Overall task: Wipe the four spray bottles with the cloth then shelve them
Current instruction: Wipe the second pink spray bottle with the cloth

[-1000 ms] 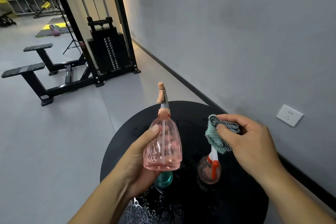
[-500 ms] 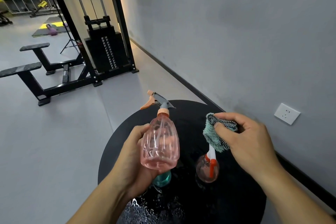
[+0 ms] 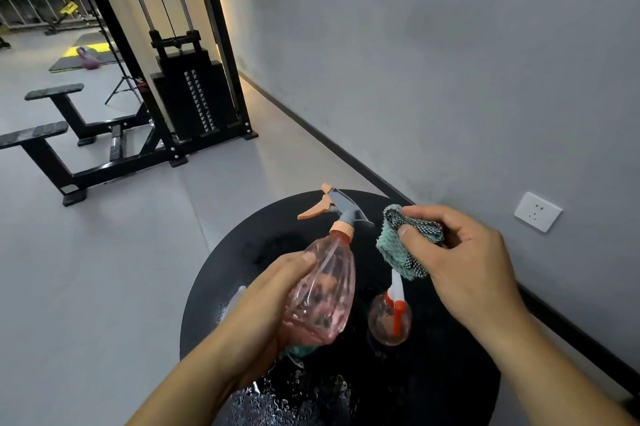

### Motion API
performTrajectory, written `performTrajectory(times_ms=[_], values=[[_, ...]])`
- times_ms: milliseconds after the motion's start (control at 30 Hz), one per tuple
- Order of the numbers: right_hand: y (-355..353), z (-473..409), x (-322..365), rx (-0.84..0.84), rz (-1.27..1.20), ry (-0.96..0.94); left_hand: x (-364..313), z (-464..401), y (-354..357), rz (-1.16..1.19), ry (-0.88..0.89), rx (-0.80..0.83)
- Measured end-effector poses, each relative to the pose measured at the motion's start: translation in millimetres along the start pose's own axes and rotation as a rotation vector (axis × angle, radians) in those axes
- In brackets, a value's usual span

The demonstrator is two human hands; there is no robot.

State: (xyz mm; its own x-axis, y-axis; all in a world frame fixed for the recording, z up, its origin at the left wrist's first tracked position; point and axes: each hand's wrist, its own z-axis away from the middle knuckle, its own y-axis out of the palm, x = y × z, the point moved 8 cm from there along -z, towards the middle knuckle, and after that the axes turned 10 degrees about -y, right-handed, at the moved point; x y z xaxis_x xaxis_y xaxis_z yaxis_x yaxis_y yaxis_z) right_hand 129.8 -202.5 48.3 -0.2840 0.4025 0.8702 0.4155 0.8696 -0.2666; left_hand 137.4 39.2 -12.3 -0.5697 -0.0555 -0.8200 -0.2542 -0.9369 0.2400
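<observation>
2 hands busy — left hand [image 3: 263,315] grips pink spray bottle [image 3: 320,290], right hand [image 3: 464,263] at 3 o'clock pinches bunched cloth [image 3: 398,245].

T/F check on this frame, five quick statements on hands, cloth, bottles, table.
1. The left hand grips the pink spray bottle by its body. True.
2. The cloth lies flat on the black round table. False: the right hand holds it bunched above the table.
3. The cloth is pressed against the pink spray bottle. False: a gap shows between them.
4. A small red-trigger bottle stands on the table. True.
5. The table surface is dry. False: water droplets sit near its front edge.
</observation>
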Motion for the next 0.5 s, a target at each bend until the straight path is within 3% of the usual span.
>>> performTrajectory(times_ms=[267,500], values=[[7,0,9,0.04,0.111,-0.144,7,-2,8,-0.269,0.072,0.098],[8,-1,7,0.04,0.2,-0.192,2,-5,10,-0.131,0.125,0.059]])
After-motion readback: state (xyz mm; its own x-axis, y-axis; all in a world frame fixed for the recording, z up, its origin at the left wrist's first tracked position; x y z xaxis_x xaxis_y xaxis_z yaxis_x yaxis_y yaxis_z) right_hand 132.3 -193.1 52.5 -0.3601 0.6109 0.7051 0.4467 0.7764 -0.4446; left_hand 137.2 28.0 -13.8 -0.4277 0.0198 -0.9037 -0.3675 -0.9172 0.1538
